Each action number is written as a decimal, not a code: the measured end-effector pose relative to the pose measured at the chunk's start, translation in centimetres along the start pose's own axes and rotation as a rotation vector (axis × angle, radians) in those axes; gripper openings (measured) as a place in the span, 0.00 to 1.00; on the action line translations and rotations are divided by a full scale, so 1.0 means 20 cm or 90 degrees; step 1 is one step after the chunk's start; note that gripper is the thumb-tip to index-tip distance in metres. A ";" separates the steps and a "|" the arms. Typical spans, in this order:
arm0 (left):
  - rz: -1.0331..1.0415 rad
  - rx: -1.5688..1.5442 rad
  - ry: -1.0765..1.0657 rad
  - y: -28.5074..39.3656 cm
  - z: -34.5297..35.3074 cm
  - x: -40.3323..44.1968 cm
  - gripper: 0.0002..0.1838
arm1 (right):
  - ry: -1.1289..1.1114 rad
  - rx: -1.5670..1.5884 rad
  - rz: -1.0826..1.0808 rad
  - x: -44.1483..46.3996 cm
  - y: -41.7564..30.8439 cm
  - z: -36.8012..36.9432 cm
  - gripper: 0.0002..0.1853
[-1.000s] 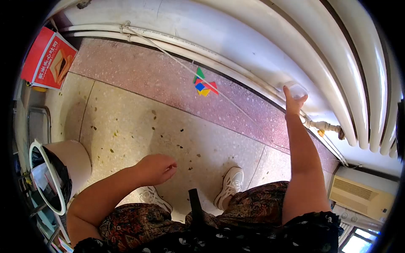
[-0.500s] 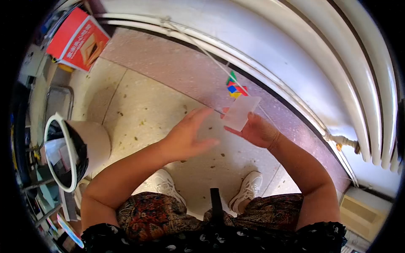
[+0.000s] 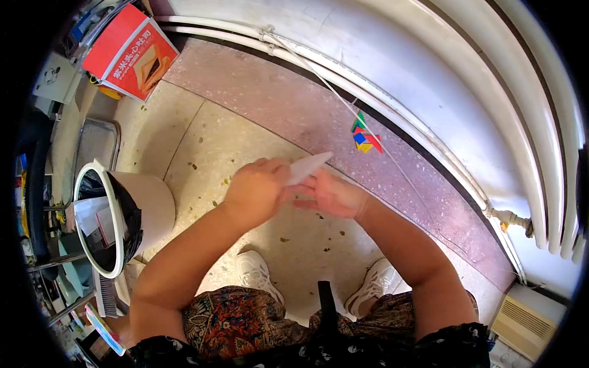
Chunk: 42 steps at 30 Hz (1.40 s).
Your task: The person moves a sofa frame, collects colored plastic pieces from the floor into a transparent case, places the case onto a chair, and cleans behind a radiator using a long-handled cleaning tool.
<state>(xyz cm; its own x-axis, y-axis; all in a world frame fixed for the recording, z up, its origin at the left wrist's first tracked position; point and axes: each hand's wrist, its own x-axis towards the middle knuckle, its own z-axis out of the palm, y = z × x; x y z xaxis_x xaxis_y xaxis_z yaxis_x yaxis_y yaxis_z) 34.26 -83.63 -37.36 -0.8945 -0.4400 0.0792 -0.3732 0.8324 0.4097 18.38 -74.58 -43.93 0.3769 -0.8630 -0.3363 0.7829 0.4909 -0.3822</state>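
In the head view, a thin, flat, translucent white rectangular piece (image 3: 311, 164) is seen nearly edge-on between my two hands. My left hand (image 3: 256, 191) is closed over its left end, the back of the hand facing up. Beside it, my right hand (image 3: 337, 195) has its fingers against the lower edge of the piece and close to the left fingers; motion blur hides whether they grip. Beyond my right hand, small flat coloured shapes, green, red, yellow and a blue one (image 3: 360, 138), lie together on the pinkish floor strip (image 3: 264, 98).
A white bin (image 3: 147, 205) with a black liner and papers stands at left. Behind it are a red printed box (image 3: 138, 58) and a cluttered shelf. White pipes (image 3: 215, 30) and a radiator (image 3: 521, 122) run along the wall. A thin cord (image 3: 325, 83) crosses the coloured shapes.
My left hand, apart from the flat piece before, has come onto it. The piece has moved left and tilted edge-on, and my right hand has moved left with it. The view has shifted slightly.
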 end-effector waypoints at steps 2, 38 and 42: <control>-0.020 -0.022 0.018 -0.07 0.01 -0.06 0.10 | 0.222 -0.412 0.042 0.03 0.00 -0.18 0.33; -0.426 -0.516 -0.149 -0.11 0.32 -0.53 0.10 | 0.968 -0.277 -0.587 0.02 -0.25 -1.19 0.15; -0.414 -0.505 -0.159 -0.12 0.32 -0.51 0.11 | 0.844 -0.397 -0.388 0.06 -0.28 -1.02 0.17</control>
<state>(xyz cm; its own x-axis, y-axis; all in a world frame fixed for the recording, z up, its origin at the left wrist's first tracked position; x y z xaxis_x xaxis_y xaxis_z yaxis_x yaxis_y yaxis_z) 42.68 -78.86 -45.02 -0.6391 -0.5653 -0.5215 -0.6117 -0.0374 0.7902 4.29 -75.99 -59.71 -0.8462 -0.3924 -0.3604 0.2059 0.3830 -0.9005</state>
